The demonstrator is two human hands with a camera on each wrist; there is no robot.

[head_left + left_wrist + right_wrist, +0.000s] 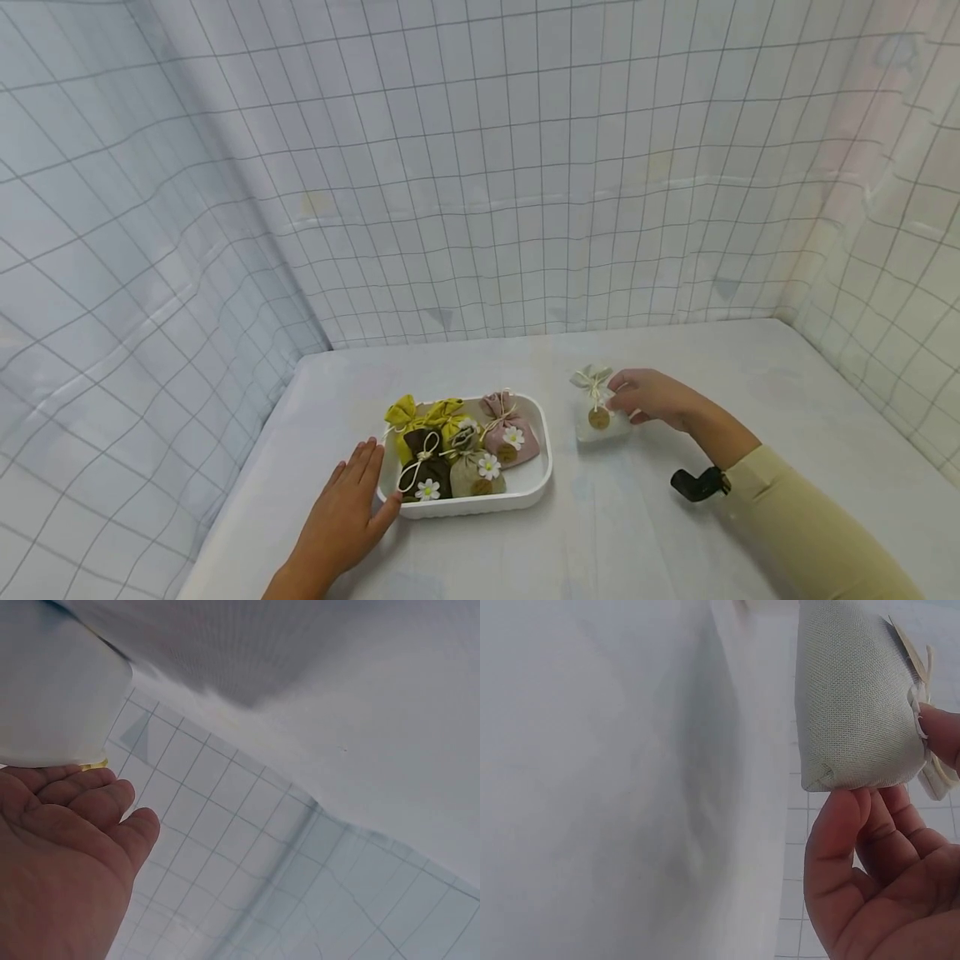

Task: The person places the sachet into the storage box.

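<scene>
My right hand (654, 396) holds a pale green-white drawstring pouch (600, 427) right of the tray. In the right wrist view its thumb is at the tie of the woven pouch (859, 697), with the curled fingers (832, 825) against the side. A round brown tag (598, 418) hangs on its front. My left hand (343, 504) lies with extended fingers along the left end of a white tray (525, 498); the left wrist view shows the fingers beside the tray's wall (60, 690). The tray holds yellow pouches (402, 412), a dark brown pouch (429, 462), a beige pouch (467, 475) and a pink pouch (517, 433).
A white cloth (600, 533) covers the table. White grid-patterned curtains (480, 183) stand behind and at both sides. A black device (699, 483) is strapped at the right wrist, by the beige sleeve (810, 525).
</scene>
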